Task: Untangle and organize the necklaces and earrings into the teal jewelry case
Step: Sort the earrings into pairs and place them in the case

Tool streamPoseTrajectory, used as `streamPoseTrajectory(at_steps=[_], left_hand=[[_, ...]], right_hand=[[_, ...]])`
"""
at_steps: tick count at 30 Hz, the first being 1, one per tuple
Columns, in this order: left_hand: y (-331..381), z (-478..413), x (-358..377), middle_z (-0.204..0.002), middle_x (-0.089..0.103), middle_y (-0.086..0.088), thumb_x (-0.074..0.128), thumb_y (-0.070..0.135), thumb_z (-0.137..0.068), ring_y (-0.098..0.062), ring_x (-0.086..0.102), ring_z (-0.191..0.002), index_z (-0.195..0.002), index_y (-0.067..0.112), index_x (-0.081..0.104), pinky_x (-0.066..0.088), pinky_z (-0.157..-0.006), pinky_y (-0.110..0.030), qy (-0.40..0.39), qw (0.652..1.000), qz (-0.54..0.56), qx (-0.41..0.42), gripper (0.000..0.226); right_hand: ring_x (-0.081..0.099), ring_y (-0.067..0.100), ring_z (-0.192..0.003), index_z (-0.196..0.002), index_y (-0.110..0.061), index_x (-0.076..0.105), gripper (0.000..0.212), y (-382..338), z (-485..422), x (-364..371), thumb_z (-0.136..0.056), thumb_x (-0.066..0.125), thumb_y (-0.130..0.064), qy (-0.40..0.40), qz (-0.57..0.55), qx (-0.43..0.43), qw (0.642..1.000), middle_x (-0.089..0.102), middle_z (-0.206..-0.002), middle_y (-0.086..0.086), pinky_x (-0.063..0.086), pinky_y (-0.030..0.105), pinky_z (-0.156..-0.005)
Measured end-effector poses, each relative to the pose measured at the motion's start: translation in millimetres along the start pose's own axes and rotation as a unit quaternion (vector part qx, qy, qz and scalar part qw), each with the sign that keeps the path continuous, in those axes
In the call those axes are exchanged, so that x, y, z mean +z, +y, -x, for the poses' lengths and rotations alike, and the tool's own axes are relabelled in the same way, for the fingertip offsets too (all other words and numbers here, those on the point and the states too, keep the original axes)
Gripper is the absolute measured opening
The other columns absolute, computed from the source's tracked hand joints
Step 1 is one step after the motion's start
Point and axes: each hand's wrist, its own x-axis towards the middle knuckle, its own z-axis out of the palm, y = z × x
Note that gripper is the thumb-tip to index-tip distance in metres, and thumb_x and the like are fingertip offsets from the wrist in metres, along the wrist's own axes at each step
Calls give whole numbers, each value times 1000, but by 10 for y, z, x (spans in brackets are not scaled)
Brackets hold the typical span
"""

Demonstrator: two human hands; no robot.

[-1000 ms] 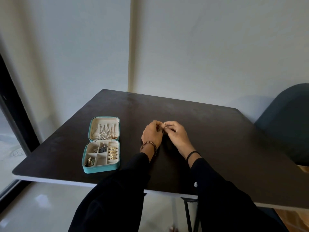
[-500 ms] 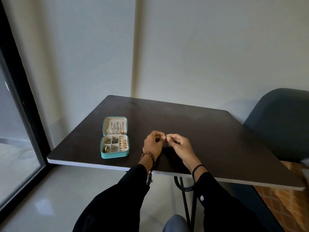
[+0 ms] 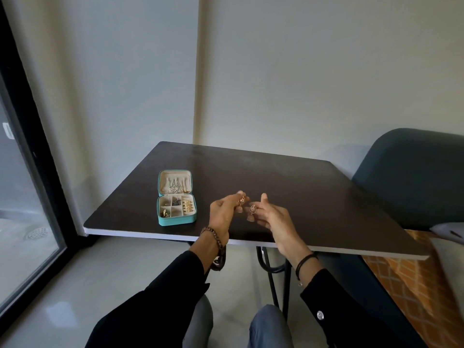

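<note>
dark table [image 3: 288,187], teal chair [image 3: 411,177], window [image 3: 22,222]

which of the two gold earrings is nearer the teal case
The earring pinched in the left hand: it is nearer the teal case and higher than the other earring, held by the right hand.

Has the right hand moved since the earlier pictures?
Yes. The right hand has parted from the left hand, shifting slightly rightward, away from the teal jewelry case.
</note>
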Motion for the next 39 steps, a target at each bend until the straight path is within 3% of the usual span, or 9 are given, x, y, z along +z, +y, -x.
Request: streamPoseTrajectory(at_steps=[5,11,13,15,17,23,28,34,39], left_hand=[[145,96,-74,-98,77,11,41,41,-102,-6,62,-111,-105,19,76,22,-119,-49,-27,1000,5,2,41],[220,163,-201,-97,77,14,45,33,-100,-6,60,-114,-104,23,76,24,-118,-49,-26,1000,0,16,34],[245,172,-263,-95,77,10,54,31,-97,-6,61,-111,-102,22,77,35,-111,-37,-20,999,-6,34,26],[277,174,-342,-94,77,4,64,21,-93,-6,64,-98,-103,18,77,46,-87,-16,-13,998,-10,61,17],[285,137,-453,-99,76,1,66,8,-92,-5,69,-93,-111,13,73,52,-74,-8,-13,996,-27,84,20],[365,48,-874,-103,75,4,69,9,-90,-3,68,-99,-114,18,69,55,-83,-17,41,985,-97,134,25],[419,-26,-1320,-102,74,1,74,15,-87,-12,73,-93,-111,19,72,62,-79,-34,119,977,-126,126,24],[455,-67,-1670,-100,75,-1,76,17,-86,-13,72,-93,-109,13,71,61,-82,-35,166,958,-187,142,24],[405,-63,-1695,-96,75,0,75,14,-86,-8,71,-86,-110,17,70,60,-79,-29,173,945,-229,157,25]], right_hand=[[74,12,-103,-119,-19,73,67,-158,118,90,-106,22,-61,-31,-39,6,999,79,-106,-2,48,35,-103],[75,8,-98,-112,-28,72,52,-304,197,282,-106,29,-58,-38,-28,-16,999,80,-102,-5,50,33,-100],[75,10,-97,-111,-27,74,44,-341,219,340,-105,40,-55,-44,-29,-23,998,80,-101,-4,51,32,-98],[75,11,-96,-112,-24,76,30,-357,218,402,-101,57,-45,-52,-16,-37,998,80,-100,-3,52,35,-99],[74,7,-97,-113,-23,76,22,-356,190,466,-93,72,-31,-64,5,-51,997,80,-99,-4,52,34,-101],[76,11,-94,-118,-12,71,30,-363,12,757,-89,77,-13,-86,42,-86,992,80,-101,1,52,17,-87],[74,6,-95,-113,-19,75,26,-354,-148,1106,-88,80,-15,-79,121,-126,982,78,-102,-2,58,21,-85],[73,5,-92,-113,-14,75,25,-346,-206,1481,-88,79,-13,-96,191,-178,961,77,-101,-1,58,18,-83],[69,-1,-83,-112,-11,75,24,-299,-233,1649,-89,77,-9,-101,239,-194,946,74,-94,-4,52,7,-74]])
